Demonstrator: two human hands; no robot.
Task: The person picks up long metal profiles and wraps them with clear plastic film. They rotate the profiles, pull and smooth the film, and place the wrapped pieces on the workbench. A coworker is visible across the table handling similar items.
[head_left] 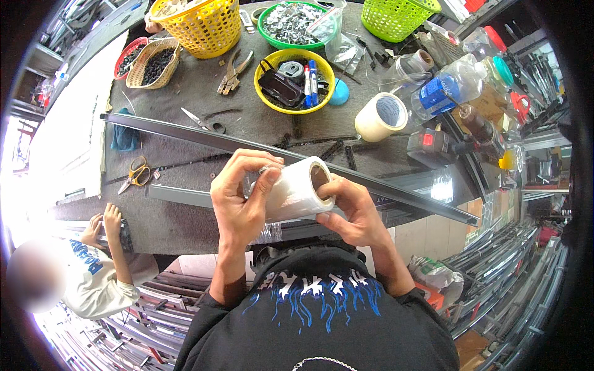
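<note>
I hold a roll of see-through plastic film (289, 193) in both hands, tilted above the near edge of the workbench. My left hand (238, 201) is closed at the roll's left end, thumb and fingers pinching a crumpled bit of film. At the other end, fingers of my right hand (356, 213) reach into the cardboard core, with the thumb below the rim. Behind the roll, a long dark metal profile (185, 140) lies slantwise across the bench. A shorter grey profile (179, 195) lies partly hidden by my left hand.
Yellow-handled scissors (137, 173), pliers (232, 74) and a yellow basket (263, 96) with markers lie beyond. A masking tape roll (371, 123), a cordless drill (433, 147) and plastic bottles (448, 93) stand right. Another person (99, 272) is at the left bench edge.
</note>
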